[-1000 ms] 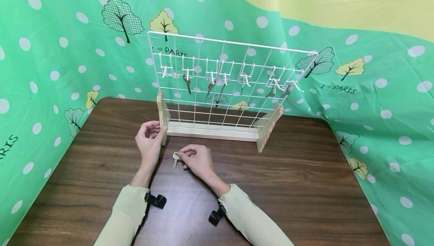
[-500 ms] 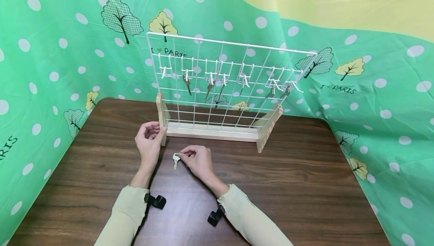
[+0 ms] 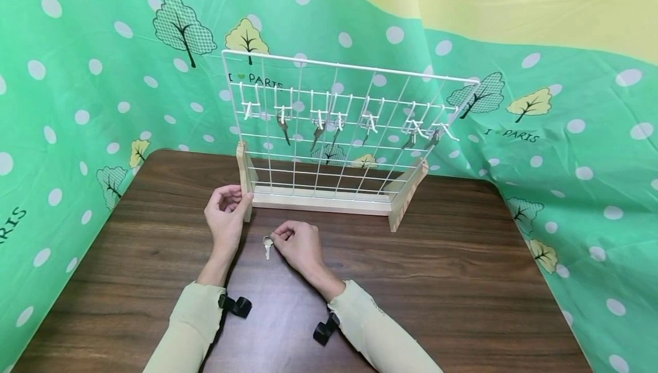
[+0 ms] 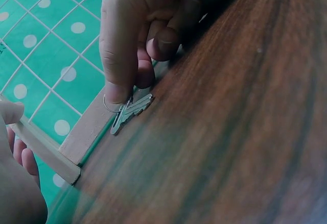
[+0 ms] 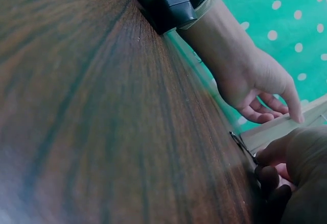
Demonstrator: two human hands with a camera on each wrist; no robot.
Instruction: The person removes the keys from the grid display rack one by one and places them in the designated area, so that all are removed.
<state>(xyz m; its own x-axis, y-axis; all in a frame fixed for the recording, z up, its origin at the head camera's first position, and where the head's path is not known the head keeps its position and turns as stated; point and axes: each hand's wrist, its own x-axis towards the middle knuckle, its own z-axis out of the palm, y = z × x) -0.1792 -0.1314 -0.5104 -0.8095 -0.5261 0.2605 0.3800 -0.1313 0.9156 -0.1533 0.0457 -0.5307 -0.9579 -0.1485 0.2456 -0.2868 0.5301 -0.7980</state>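
Okay so one brown table [image 3: 462, 281] had one wire rack [image 3: 321, 204] standing on it; left hand [image 3: 226, 219] gripped the rack's left wooden side, right hand [image 3: 300, 244] was pinching. Seven white hooks [image 3: 249, 111], six hanging keys [image 3: 283, 127], plus one small key [image 3: 268, 249] in that pinch, low over the tabletop, long axis and blade tip aimed at the person

The key [image 3: 268, 248] has dipped slightly in head view
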